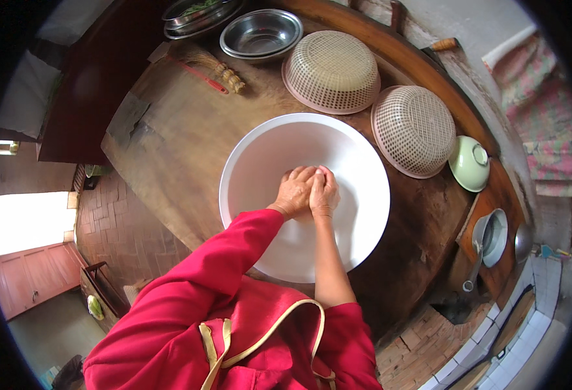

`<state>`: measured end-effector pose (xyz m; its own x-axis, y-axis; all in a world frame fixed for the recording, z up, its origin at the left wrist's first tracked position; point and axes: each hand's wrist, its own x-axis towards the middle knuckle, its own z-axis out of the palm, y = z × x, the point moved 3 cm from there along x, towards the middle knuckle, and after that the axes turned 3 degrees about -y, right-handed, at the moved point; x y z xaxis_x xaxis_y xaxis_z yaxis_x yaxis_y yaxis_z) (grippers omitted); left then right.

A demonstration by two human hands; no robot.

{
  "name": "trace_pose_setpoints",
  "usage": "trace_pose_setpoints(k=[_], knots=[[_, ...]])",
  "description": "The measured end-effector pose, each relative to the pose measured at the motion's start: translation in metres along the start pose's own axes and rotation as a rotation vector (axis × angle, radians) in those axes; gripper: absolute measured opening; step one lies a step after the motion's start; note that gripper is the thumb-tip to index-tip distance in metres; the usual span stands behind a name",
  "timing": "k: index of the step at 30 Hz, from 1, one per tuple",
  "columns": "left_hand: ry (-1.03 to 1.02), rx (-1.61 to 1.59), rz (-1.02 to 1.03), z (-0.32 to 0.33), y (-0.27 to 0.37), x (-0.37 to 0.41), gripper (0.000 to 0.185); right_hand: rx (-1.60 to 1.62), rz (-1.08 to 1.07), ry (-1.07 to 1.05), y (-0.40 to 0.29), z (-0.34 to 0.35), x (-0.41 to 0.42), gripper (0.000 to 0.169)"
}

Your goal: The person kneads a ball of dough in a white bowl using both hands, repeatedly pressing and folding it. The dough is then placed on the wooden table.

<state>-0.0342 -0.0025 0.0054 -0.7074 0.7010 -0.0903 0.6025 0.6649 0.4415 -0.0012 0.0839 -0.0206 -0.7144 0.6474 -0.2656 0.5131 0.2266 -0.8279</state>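
Observation:
A large white basin (249,146) stands on the brown work table (183,122) in front of me. Both hands are together inside it, near its middle. My left hand (296,190) comes from the longer red sleeve on the picture's left, its fingers bent over something mostly hidden. Beside it, touching, is my right hand (325,190), bent the same way, with a bare forearm below. A small tan patch shows under the wrists; I cannot tell what it is. Which hand is left or right is taken from the side of the picture.
Two upturned plastic colanders (332,70), (415,130) and an upturned green bowl (470,163) line the far right. Metal bowls (261,34), a straw whisk brush (227,75) and a red-handled tool (208,82) lie beyond. A ladle (476,268) rests in a pan at right.

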Motion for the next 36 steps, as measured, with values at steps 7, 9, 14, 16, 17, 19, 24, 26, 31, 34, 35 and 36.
trace_pose_setpoints(k=[7, 9, 14, 16, 17, 19, 24, 26, 31, 34, 35, 36], knots=[[-0.074, 0.024, -0.042, -0.006, 0.01, 0.001, 0.072, -0.027, -0.033, 0.012, -0.002, -0.004, -0.001, 0.037], [-0.098, 0.029, -0.038, -0.008, 0.011, 0.001, 0.074, -0.014, -0.016, 0.011, -0.003, -0.004, -0.002, 0.037], [-0.144, 0.02, -0.052, -0.007, 0.011, 0.001, 0.079, -0.003, 0.001, 0.01, -0.004, -0.004, -0.003, 0.038], [-0.149, 0.013, -0.046, -0.006, 0.01, 0.0, 0.08, 0.004, 0.017, 0.0, -0.002, -0.003, -0.002, 0.04], [-0.144, 0.007, -0.041, -0.005, 0.009, 0.0, 0.081, 0.01, 0.021, -0.005, 0.0, -0.002, -0.002, 0.04], [-0.138, -0.025, -0.043, -0.003, 0.005, 0.0, 0.078, 0.018, 0.03, -0.016, 0.004, 0.0, 0.0, 0.04], [-0.109, -0.198, -0.016, 0.001, -0.01, 0.0, 0.066, 0.32, -0.03, -0.079, 0.018, 0.002, 0.008, 0.042], [-0.102, -0.285, -0.044, 0.002, -0.02, -0.005, 0.062, 0.489, -0.019, -0.067, 0.026, -0.002, 0.009, 0.043], [0.109, -0.663, -0.328, 0.002, -0.051, -0.018, 0.061, 0.266, 0.052, 0.022, 0.052, -0.012, -0.003, 0.046], [0.056, -0.786, -0.4, 0.002, -0.063, -0.026, 0.062, 0.094, 0.141, -0.008, 0.058, -0.005, -0.009, 0.049], [0.04, -0.841, -0.402, 0.002, -0.064, -0.027, 0.061, 0.105, 0.147, -0.017, 0.056, 0.001, -0.009, 0.049], [0.022, -0.901, -0.417, 0.001, -0.064, -0.029, 0.059, 0.132, 0.143, -0.012, 0.052, 0.005, -0.011, 0.049]])
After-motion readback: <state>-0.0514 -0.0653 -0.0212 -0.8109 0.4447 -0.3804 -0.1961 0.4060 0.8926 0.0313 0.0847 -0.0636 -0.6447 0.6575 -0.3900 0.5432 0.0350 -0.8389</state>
